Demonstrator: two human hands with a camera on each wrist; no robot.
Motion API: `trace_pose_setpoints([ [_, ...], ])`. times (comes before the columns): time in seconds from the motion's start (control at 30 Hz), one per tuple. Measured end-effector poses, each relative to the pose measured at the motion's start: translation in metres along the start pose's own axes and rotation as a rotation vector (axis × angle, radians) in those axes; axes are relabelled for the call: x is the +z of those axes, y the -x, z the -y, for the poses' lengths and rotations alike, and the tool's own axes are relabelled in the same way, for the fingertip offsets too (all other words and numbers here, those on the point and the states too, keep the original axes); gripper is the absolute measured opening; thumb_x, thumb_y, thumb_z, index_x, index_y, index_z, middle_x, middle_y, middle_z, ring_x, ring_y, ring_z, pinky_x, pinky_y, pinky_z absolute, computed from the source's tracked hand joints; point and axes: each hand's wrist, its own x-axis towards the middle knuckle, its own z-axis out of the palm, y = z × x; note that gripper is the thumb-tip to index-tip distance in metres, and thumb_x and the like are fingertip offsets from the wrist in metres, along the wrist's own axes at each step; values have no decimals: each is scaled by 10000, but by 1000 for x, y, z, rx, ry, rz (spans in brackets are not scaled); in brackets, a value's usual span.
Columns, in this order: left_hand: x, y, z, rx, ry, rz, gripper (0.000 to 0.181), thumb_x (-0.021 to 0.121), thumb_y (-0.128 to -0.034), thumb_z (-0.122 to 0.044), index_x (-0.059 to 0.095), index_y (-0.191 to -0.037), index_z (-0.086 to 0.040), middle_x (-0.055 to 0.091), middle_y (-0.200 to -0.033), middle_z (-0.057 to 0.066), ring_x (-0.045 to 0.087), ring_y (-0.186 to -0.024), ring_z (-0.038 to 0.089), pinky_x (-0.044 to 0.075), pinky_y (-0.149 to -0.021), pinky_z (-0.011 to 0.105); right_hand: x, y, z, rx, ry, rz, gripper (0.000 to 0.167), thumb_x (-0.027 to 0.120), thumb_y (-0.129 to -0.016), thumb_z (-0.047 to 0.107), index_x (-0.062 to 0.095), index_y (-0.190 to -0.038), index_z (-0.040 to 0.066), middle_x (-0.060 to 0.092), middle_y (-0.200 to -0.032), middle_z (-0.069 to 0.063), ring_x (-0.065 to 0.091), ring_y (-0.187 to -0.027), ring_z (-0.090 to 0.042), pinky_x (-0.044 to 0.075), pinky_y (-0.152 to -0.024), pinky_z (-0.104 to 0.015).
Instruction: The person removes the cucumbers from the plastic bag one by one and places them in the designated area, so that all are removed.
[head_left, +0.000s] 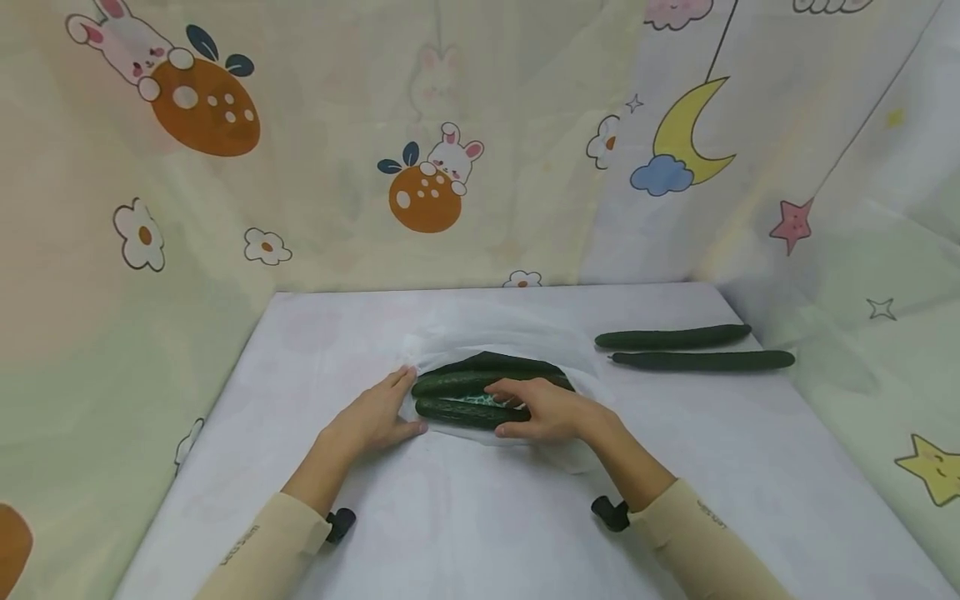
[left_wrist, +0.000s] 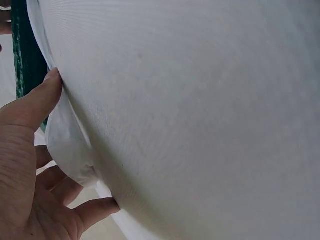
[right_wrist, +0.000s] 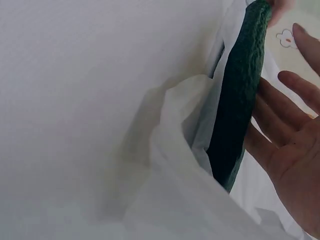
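Dark green cucumbers lie side by side in a thin white wrapping [head_left: 495,342], a bag or sheet; I cannot tell which. The front cucumber [head_left: 468,412] and the middle cucumber [head_left: 450,384] show clearly, with a darker one [head_left: 502,360] behind. My left hand [head_left: 378,412] rests at their left ends, thumb and fingers spread, touching the white edge in the left wrist view. Over their right part is my right hand [head_left: 551,408]. Its fingers look spread and fairly straight beside a cucumber [right_wrist: 240,95] in the right wrist view. A teal-patterned patch [head_left: 483,400] shows between the cucumbers.
Two more cucumbers lie at the back right of the white table [head_left: 315,333], one [head_left: 675,337] behind the other [head_left: 705,361]. Printed cloth [head_left: 525,208] hangs around the table's back and sides. Loose white wrapping [right_wrist: 175,165] bunches near my right wrist.
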Motion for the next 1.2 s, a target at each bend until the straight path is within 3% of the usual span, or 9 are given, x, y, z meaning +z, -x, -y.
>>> trace_pose_setpoints([
  [0.33,-2,0,-2,-2,-6,9,990,757,-903,-484,255,-1612,-9,268,-1667,204,336,-1505,393,335,-1189,530,9,-1,-8,50,55,-25,556,734,-970,272,527,-1474,158,661,-1351,-41,621,-1253,-202,525,-999,-417],
  [0.7,-3,-1,1,1,12,14,1001,764,-884,-519,283,-1609,-26,291,-1663,182,321,-1519,365,301,-1213,509,11,-3,-13,3,68,-53,512,745,-961,223,575,-1436,130,684,-1315,-60,641,-1225,-208,535,-987,-408],
  [0.87,-11,-3,3,20,59,10,959,770,-881,-495,330,-1594,-29,334,-1638,200,350,-1498,381,314,-1203,526,11,-2,-15,9,65,-67,512,744,-962,228,573,-1438,146,684,-1317,-51,640,-1230,-200,533,-992,-402],
  [1.07,-16,1,5,18,79,-14,860,766,-892,-471,428,-1549,-31,444,-1441,172,510,-1285,313,456,-1068,487,10,-2,-15,-4,56,-54,515,748,-959,224,573,-1433,130,686,-1320,-77,646,-1229,-222,537,-990,-424],
  [1.2,-19,5,4,10,26,-47,794,740,-911,-491,482,-1523,-57,459,-1323,115,478,-1184,275,509,-902,443,10,-4,-16,7,59,-50,521,751,-957,244,569,-1436,147,687,-1320,-66,646,-1233,-214,535,-994,-414],
])
